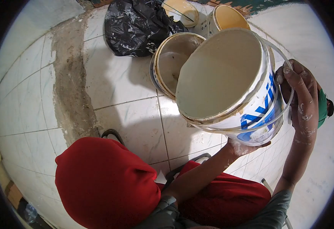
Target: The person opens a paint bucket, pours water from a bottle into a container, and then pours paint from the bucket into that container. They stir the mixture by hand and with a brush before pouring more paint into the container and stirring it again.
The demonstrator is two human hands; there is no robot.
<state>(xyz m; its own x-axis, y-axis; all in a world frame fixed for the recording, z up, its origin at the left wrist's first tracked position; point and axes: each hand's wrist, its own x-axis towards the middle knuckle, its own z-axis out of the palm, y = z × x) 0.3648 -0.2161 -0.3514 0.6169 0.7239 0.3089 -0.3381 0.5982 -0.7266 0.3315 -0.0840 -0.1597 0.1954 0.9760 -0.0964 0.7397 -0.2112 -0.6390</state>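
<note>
A white bucket (228, 76) with blue lettering is held up and tilted, its pale, whitish inside facing the camera. Under its lower side is my left hand (245, 147), palm up with the fingers partly hidden beneath the bucket. My right hand (298, 82), marked with white smears, is at the bucket's right side by the handle (287, 57), its fingers curled. Behind and to the left, a second bucket (161, 72) stands on the floor, partly covered by the held one.
A black plastic bag (125, 34) lies at the top, beside a round lid (180, 11) and a yellowish bucket (230, 19). A rough grey strip (69, 76) crosses the tiled floor (128, 122). Another person in green (322, 108) is partly visible at the right.
</note>
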